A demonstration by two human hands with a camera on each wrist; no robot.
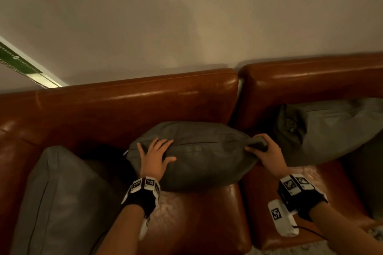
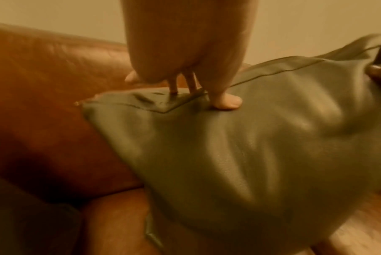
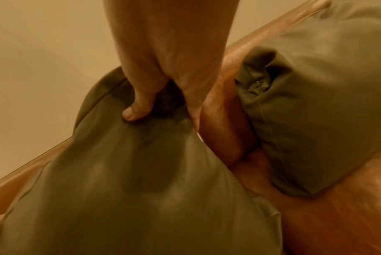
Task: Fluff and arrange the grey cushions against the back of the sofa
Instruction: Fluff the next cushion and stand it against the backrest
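A grey cushion point(image 1: 203, 157) lies across the middle of the brown leather sofa point(image 1: 128, 105), its long seam uppermost, near the backrest. My left hand point(image 1: 156, 154) presses flat on its left end with fingers spread; in the left wrist view the fingertips point(image 2: 225, 102) dent the cushion point(image 2: 239, 155). My right hand point(image 1: 267, 151) grips the cushion's bunched right corner; the right wrist view shows the thumb point(image 3: 135, 112) curled into the grey fabric point(image 3: 141, 189). Another grey cushion point(image 1: 60, 203) lies at the left, and a third point(image 1: 327, 130) leans on the right backrest.
A plain pale wall point(image 1: 186, 16) rises behind the sofa. A gap point(image 1: 238, 89) splits the two backrest sections. Bare seat leather point(image 1: 196, 219) shows in front of the middle cushion. A framed strip point(image 1: 24, 66) hangs on the wall at the far left.
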